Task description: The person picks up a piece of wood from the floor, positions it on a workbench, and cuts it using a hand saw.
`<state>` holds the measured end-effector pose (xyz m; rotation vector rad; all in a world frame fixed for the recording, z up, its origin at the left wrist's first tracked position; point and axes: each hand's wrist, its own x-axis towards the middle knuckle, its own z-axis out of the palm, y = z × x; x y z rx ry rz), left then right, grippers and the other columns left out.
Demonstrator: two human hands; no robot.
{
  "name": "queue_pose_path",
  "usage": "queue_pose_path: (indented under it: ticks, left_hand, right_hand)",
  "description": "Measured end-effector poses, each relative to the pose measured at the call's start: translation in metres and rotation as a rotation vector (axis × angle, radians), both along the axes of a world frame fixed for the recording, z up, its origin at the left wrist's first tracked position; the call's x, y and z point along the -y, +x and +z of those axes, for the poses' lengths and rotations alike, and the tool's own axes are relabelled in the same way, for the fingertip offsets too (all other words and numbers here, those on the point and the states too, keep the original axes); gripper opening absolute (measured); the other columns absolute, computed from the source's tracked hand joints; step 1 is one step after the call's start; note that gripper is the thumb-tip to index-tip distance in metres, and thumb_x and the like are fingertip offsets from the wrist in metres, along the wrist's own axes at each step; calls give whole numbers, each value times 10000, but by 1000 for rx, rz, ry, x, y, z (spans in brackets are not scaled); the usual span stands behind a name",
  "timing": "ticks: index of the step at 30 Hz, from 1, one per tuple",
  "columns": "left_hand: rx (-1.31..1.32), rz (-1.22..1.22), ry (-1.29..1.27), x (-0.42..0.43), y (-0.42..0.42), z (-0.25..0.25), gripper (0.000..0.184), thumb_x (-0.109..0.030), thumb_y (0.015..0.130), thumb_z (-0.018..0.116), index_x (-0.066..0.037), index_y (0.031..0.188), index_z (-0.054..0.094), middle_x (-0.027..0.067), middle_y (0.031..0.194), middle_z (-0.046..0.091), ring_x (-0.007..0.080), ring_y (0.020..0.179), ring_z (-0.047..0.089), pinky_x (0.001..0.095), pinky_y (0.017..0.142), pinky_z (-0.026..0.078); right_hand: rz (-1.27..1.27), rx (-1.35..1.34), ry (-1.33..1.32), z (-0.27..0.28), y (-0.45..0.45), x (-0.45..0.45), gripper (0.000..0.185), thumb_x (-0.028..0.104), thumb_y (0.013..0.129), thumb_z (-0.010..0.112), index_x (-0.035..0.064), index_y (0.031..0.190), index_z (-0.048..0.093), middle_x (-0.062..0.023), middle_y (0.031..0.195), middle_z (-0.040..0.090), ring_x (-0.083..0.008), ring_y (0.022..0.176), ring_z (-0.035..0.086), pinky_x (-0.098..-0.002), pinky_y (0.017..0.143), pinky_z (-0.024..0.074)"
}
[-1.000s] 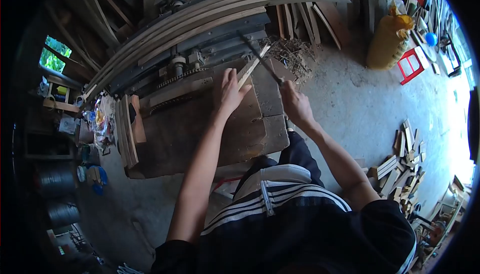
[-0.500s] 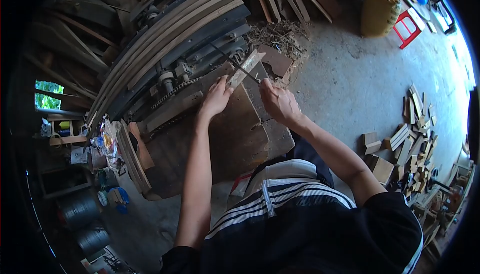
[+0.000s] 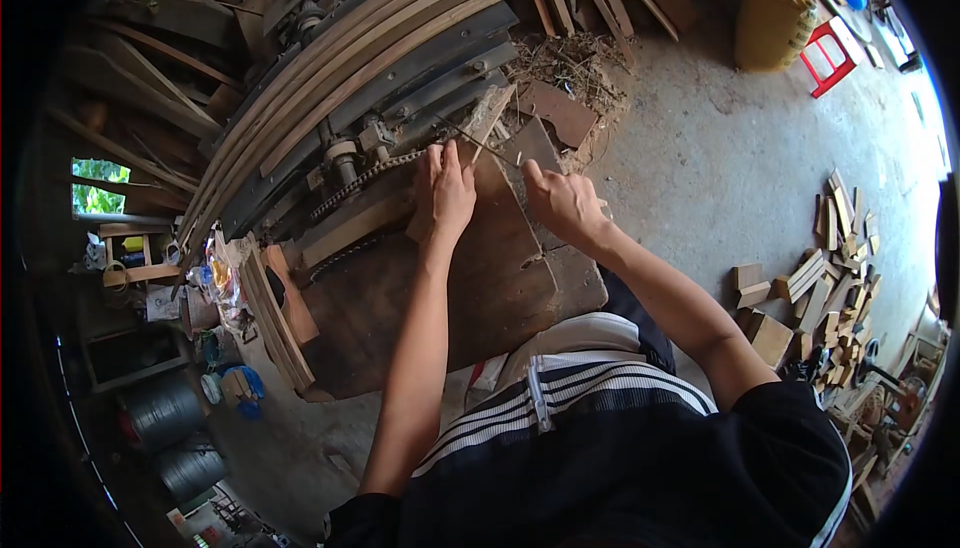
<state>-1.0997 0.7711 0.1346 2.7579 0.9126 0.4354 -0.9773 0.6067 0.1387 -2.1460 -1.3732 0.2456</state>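
Note:
My left hand point(image 3: 448, 193) is closed on the near end of a pale, rough-edged wood strip point(image 3: 491, 113), which sticks out beyond the fingers over a brown wooden board point(image 3: 470, 283). In my right hand point(image 3: 566, 206) is the end of a thin dark rod-like tool point(image 3: 478, 142). The tool slants up and left from the fist and crosses the wood strip. Its exact kind is too fine to tell, and its handle is hidden by my fingers. Just beyond my left hand runs a drive chain point(image 3: 385, 167) on a machine.
Long timber planks point(image 3: 345, 73) lie along the machine. Wood shavings point(image 3: 575, 63) heap beyond the board. Cut wood blocks point(image 3: 825, 273) pile on the floor at right. A yellow sack point(image 3: 772, 18) and a red-and-white stool point(image 3: 832, 56) stand farther off.
My left hand has shifted right along the strip, closer to my right hand. The rod-like tool still crosses the strip, with less of it showing. The whole view has shifted slightly.

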Motion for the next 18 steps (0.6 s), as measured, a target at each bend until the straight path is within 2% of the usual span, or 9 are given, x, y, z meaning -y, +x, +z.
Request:
queue_pose_path:
  ticks: [2, 6, 9, 13, 16, 18]
  left_hand:
    - [75, -26, -42, -6, 0, -4, 465, -151, 833, 648, 10, 1233, 473, 162, 1112, 483, 368, 1056, 501, 449, 865, 424]
    - [19, 98, -84, 2, 14, 8, 441, -118, 794, 673, 29, 1175, 508, 179, 1062, 496, 375, 1030, 510, 442, 863, 423]
    - [244, 49, -33, 4, 13, -4, 398, -115, 767, 689, 43, 1106, 554, 185, 980, 507, 378, 953, 526, 455, 819, 427]
    - [209, 36, -91, 6, 11, 3, 402, -92, 759, 691, 45, 1109, 550, 180, 965, 500, 373, 919, 522, 453, 793, 425]
    - [187, 24, -39, 8, 13, 5, 393, -71, 754, 689, 52, 1100, 550, 177, 955, 492, 367, 904, 514, 443, 773, 426]
    - [192, 44, -3, 7, 13, 0, 389, -82, 758, 690, 47, 1099, 552, 171, 944, 487, 362, 904, 510, 433, 769, 426]
  right_hand:
    - [50, 101, -125, 3, -2, -1, 100, 121, 882, 482, 55, 940, 434, -173, 569, 591, -381, 534, 616, -481, 456, 476]
    - [44, 115, -115, 14, 1, -2, 86, 103, 872, 470, 51, 931, 435, -168, 556, 588, -378, 519, 612, -482, 446, 470]
    - [56, 100, -228, 27, 1, -3, 115, 140, 874, 483, 34, 917, 471, -183, 610, 627, -340, 584, 660, -441, 496, 502]
    - [52, 125, -204, 19, 0, -45, 156, 193, 890, 494, 49, 947, 473, -185, 632, 639, -344, 597, 666, -440, 503, 510]
    - [16, 73, -95, 8, -5, -52, 155, 152, 885, 509, 61, 996, 451, -174, 573, 605, -369, 528, 628, -472, 442, 472]
    - [40, 125, -169, 10, -6, -25, 146, 147, 886, 505, 69, 998, 452, -172, 567, 602, -364, 522, 626, -474, 427, 461]
